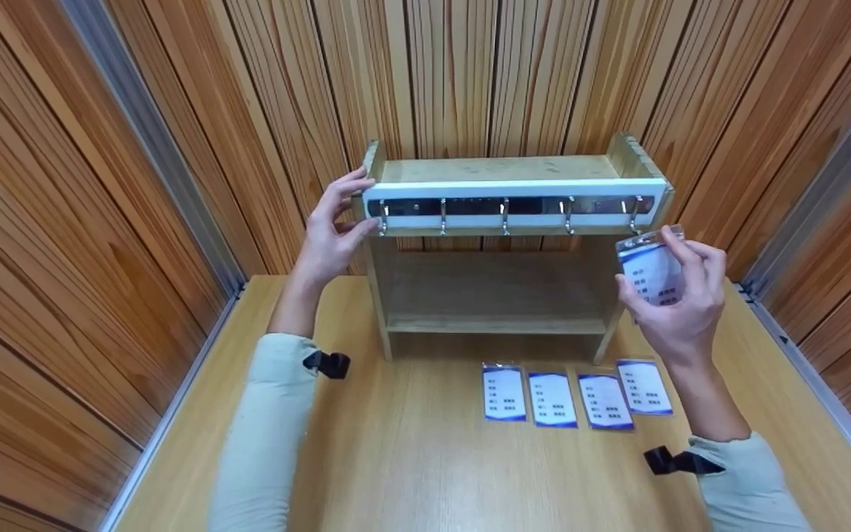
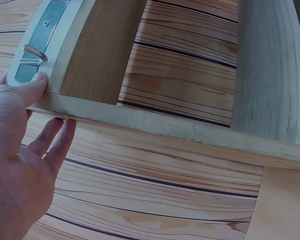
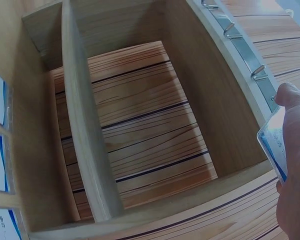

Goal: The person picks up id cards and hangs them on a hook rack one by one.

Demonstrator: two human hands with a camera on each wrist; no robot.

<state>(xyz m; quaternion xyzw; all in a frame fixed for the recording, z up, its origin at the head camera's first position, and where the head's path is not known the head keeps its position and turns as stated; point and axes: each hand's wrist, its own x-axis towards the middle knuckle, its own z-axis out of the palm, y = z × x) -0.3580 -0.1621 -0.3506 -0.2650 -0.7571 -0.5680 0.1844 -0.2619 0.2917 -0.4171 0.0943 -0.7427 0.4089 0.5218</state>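
Observation:
A white hook rail [image 1: 510, 189] with several metal hooks runs along the upper front edge of a small wooden shelf [image 1: 499, 288]. At its left end, my left hand [image 1: 322, 240] grips the corner, thumb on the rail's front beside a hook [image 2: 35, 54] and other fingers against the shelf's outer side. Just below the rail's right end, my right hand [image 1: 680, 314] pinches an ID badge [image 1: 647, 270] in a clear plastic holder between thumb and fingers. In the right wrist view, the badge [image 3: 275, 142] is partly hidden by the hand.
Several more ID badges [image 1: 553, 399] lie in a row on the wooden table [image 1: 425, 458], before the shelf's right half. Wood-panelled walls [image 1: 455, 81] stand behind and at both sides. Metal strips [image 1: 167, 414] edge the table left and right.

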